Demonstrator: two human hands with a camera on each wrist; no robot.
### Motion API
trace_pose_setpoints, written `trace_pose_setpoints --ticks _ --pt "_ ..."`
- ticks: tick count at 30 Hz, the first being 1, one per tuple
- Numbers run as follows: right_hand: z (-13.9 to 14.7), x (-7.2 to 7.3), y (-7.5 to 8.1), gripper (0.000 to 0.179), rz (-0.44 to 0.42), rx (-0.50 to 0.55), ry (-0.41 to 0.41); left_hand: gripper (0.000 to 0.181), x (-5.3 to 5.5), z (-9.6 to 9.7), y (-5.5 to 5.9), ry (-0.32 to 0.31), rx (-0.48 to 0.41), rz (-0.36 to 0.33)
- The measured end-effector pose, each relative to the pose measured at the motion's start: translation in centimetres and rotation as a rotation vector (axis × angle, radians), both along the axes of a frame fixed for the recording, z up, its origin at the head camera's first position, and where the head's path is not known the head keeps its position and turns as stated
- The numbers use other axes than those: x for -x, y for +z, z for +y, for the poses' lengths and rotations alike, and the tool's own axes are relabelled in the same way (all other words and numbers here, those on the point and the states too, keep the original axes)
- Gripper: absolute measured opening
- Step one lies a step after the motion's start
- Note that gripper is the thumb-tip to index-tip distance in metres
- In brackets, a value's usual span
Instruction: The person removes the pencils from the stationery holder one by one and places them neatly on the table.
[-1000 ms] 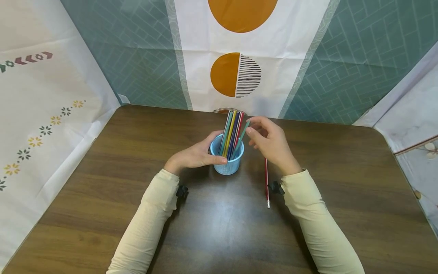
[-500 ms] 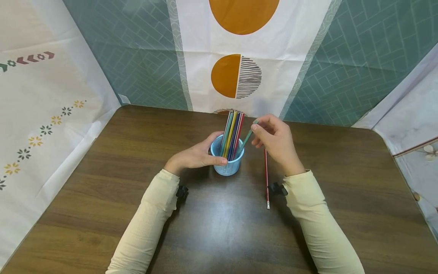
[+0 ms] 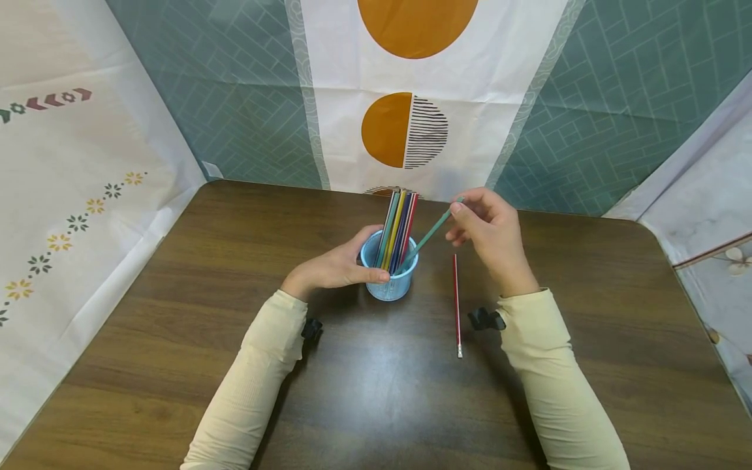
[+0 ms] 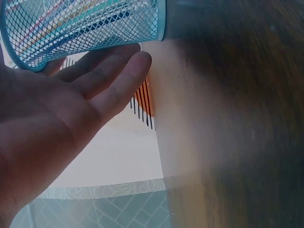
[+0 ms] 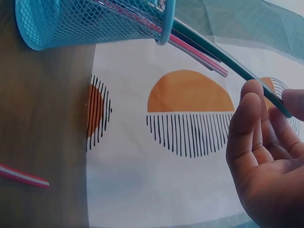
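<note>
A light-blue mesh pencil cup [image 3: 390, 287] stands upright on the table, with several coloured pencils [image 3: 399, 232] bunched in it. My left hand [image 3: 337, 264] holds the cup from the left, thumb across the front near the rim. In the left wrist view its fingers [image 4: 116, 90] lie along the mesh wall [image 4: 85, 31]. My right hand [image 3: 487, 225] pinches the upper end of a green pencil [image 3: 433, 230] between thumb and fingers. That pencil leans to the right over the rim, its lower end inside the cup. The right wrist view shows the pinch on the green pencil [image 5: 237, 69] closely.
A red pencil [image 3: 457, 307] with a metal-banded end lies on the brown wooden table [image 3: 376, 391], right of the cup and near my right wrist. Behind the table's far edge hangs a patterned cloth [image 3: 335, 130]. White cloths [image 3: 106, 163] line the sides.
My right hand has moved right and slightly up, drawing the green pencil's top away from the other pencils, so it tilts further. My left hand and the cup stay in place.
</note>
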State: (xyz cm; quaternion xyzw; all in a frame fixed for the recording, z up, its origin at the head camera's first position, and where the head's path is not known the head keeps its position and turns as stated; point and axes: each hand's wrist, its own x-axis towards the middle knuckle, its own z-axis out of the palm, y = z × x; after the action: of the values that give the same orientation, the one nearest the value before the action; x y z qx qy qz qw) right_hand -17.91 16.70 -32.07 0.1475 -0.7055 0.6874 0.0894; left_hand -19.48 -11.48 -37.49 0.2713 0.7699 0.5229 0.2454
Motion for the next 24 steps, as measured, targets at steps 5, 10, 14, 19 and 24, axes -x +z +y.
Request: trace_pose_setpoints --ticks 5,10,14,19,24 --pt "0.6 0.0 0.2 0.008 0.004 0.054 -0.004 0.088 0.0 0.0 -0.1 0.006 0.014 0.001" --pt "1.1 0.0 0.5 0.005 0.015 0.105 -0.005 0.087 0.0 0.0 -0.2 0.004 0.019 0.005" --pt "1.5 -0.1 0.8 0.004 0.02 0.126 -0.016 0.088 0.0 0.0 -0.1 0.001 0.013 0.009" --pt "2.1 -0.1 1.2 0.007 0.029 0.144 -0.038 0.09 0.0 0.0 -0.1 0.002 0.006 0.004" --pt "2.6 0.0 1.5 0.009 0.049 0.159 -0.06 0.09 0.0 -0.1 -0.1 0.002 0.004 -0.001"
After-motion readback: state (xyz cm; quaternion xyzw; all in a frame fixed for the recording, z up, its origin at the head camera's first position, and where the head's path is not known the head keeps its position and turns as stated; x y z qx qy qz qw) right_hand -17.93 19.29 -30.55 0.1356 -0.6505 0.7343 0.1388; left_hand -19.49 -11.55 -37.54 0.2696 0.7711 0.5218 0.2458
